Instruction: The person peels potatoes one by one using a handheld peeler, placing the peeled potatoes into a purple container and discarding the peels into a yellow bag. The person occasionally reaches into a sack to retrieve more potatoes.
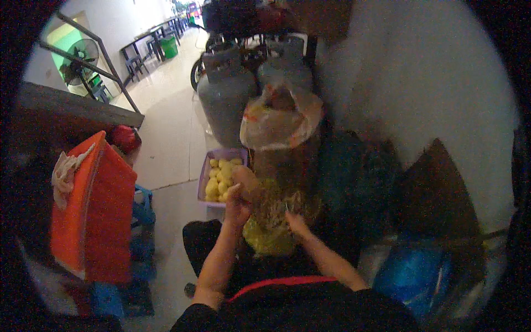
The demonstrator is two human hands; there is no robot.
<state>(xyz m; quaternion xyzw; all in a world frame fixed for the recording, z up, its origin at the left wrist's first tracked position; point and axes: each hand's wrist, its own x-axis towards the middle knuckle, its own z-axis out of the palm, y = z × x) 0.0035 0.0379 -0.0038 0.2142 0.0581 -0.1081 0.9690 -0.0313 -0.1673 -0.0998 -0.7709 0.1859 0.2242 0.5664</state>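
Observation:
My left hand grips an oblong brownish potato, blurred, beside a purple plastic basket. In that basket lie several peeled yellow potatoes. My right hand is closed around a small thin tool, its shape too blurred to name surely. Between and below both hands is a yellow-green plastic bag, with brownish peelings heaped in its mouth.
Grey gas cylinders stand ahead, with a clear plastic bag in front. An orange box-like object bearing a cloth is at left. A blue container stands at lower right, near the wall.

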